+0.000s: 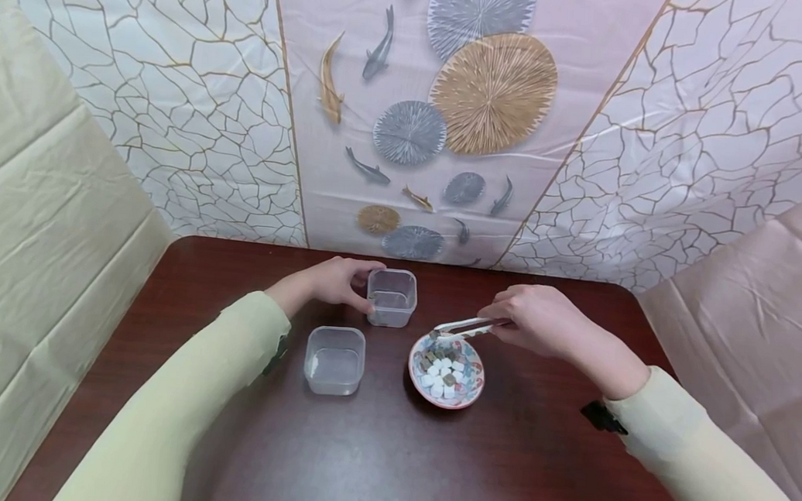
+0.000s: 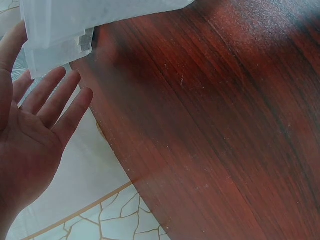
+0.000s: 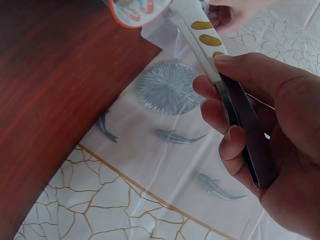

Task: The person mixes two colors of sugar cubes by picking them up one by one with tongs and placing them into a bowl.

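Observation:
My left hand point(image 1: 339, 281) holds a clear plastic container point(image 1: 391, 317) by its left side, thumb at the front and a finger behind. In the left wrist view its other fingers point(image 2: 60, 102) stretch out away from the container. My right hand point(image 1: 536, 318) grips a pair of tongs point(image 1: 465, 328), with dark handles and white arms marked with gold spots. The tong tips are over the far rim of a patterned dish point(image 1: 479, 380). White pieces point(image 1: 444, 379) and brown pieces point(image 1: 432, 356) lie in the dish. Whether the tips pinch anything, I cannot tell.
A second clear container point(image 1: 333, 387) stands nearer, left of the dish, with something white against its left wall. Everything stands on a dark red-brown wooden table point(image 1: 358, 465). Patterned cloth point(image 1: 368, 225) hangs behind the table's far edge, and pale fabric point(image 1: 34, 201) rises at the sides.

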Demonstrator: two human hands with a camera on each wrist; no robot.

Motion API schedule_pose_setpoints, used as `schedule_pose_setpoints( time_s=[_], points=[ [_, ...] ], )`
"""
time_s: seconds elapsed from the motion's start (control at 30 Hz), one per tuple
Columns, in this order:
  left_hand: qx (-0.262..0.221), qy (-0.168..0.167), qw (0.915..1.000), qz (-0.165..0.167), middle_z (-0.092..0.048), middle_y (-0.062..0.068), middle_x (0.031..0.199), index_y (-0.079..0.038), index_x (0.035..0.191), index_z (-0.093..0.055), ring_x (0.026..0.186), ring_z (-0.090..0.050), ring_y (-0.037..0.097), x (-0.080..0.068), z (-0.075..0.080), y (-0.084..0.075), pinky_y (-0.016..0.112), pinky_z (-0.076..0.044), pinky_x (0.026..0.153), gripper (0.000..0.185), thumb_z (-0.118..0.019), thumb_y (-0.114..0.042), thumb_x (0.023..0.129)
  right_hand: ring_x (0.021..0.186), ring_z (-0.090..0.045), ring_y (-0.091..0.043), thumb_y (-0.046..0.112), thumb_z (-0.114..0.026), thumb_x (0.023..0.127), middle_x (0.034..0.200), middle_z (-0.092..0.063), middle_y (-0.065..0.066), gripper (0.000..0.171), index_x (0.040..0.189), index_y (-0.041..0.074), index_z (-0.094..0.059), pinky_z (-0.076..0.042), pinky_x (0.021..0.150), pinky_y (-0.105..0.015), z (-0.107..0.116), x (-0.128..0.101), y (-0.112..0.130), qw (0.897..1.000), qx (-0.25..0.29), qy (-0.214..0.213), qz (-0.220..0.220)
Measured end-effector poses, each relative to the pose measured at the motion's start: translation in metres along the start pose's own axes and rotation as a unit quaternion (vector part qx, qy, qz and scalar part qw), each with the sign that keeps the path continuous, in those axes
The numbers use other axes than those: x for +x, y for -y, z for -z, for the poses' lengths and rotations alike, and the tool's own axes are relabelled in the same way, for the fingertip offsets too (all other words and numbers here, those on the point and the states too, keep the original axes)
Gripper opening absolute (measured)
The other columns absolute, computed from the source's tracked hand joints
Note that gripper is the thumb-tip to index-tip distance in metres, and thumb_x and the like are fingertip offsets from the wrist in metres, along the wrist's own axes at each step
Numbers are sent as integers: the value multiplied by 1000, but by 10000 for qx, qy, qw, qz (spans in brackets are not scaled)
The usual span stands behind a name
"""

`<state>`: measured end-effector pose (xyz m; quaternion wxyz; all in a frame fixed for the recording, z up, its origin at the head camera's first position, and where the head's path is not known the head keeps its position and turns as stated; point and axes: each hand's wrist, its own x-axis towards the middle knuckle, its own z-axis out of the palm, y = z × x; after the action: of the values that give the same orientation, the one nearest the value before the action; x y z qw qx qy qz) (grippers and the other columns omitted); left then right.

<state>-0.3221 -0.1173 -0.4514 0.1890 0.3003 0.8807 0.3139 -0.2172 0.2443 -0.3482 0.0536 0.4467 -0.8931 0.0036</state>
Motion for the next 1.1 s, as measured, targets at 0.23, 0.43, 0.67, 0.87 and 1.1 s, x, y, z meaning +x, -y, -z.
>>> schedule_pose_setpoints(
  time_s=[0.23,0.43,0.67,0.87,1.1],
  points=[
    [82,-55,10000,-5,-68,18,142,-10,161,-47,131,-66,31,0,1,1,44,-48,115,86,-89,-29,88,71,-60,-9,1,-80,80,79,-65,11,25,95,20,-80,-50,60,-32,-10,-5,1,9999,83,75,63],
    [114,-67,9999,-4,-68,17,141,-10,161,-47,131,-66,31,2,1,2,44,-49,115,87,-89,-30,88,72,-61,-7,3,-82,77,81,-67,12,25,94,21,-80,-51,62,-32,-19,-8,2,9997,58,247,16],
    [101,-59,9999,11,-68,17,142,-11,161,-47,132,-66,30,3,2,3,44,-47,116,86,-89,-31,89,75,-65,-8,5,-82,78,87,-72,9,26,98,22,-82,-54,65,-33,-15,-11,6,9994,72,335,-38],
    [124,-60,9999,20,-68,18,142,-11,161,-47,132,-66,30,3,1,3,44,-47,117,86,-89,-31,89,79,-70,-13,6,-83,79,91,-75,5,27,104,16,-84,-58,67,-37,-9,-11,7,9997,20,221,-141],
    [48,-11,10000,75,-67,18,143,-11,162,-46,133,-65,31,0,-1,0,45,-47,117,86,-88,-29,90,81,-71,-18,8,-84,82,90,-74,2,26,107,15,-83,-58,68,-41,-7,-1,6,9998,20,-185,-118]
  ],
)
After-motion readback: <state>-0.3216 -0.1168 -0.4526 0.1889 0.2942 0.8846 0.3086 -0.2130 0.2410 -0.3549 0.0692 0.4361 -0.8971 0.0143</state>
